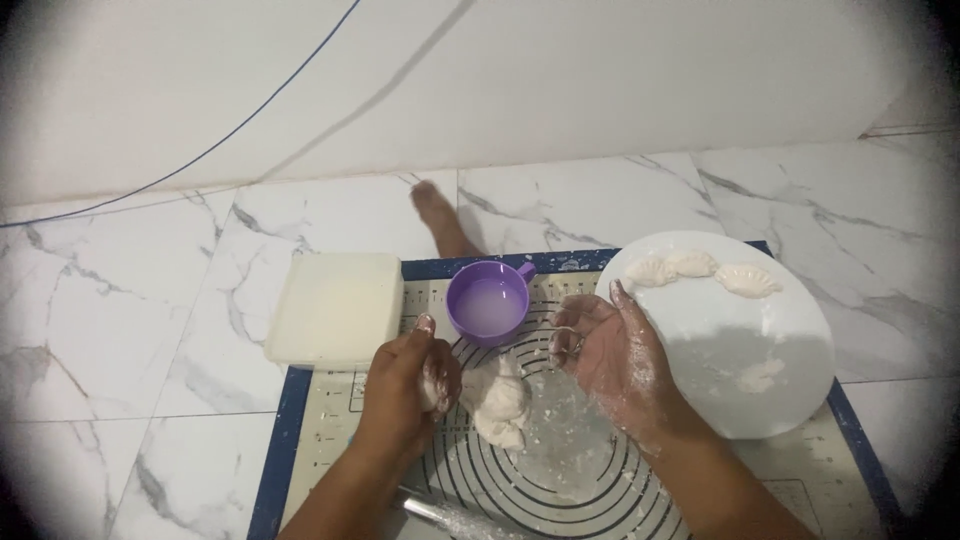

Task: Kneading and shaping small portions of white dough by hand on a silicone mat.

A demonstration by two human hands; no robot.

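Note:
My left hand (405, 385) is closed around a small piece of dough, pulled off a larger lump of white dough (500, 400) that lies on the blue-edged pastry mat (300, 420). My right hand (605, 355), dusted with flour, hovers with its fingers apart just right of the dough lump and holds nothing. A purple cup (488, 300) of cloudy water stands just beyond both hands. On the right a white plate (760, 340) carries three shaped dumplings (695, 265) along its far rim and a smear of dough.
A cream lidded box (335, 308) sits left of the cup, half on the mat. A rolling pin (450, 518) lies at the mat's near edge. My bare foot (440, 215) rests on the marble floor (120, 330) beyond the mat. A blue cable (200, 155) runs across the white wall.

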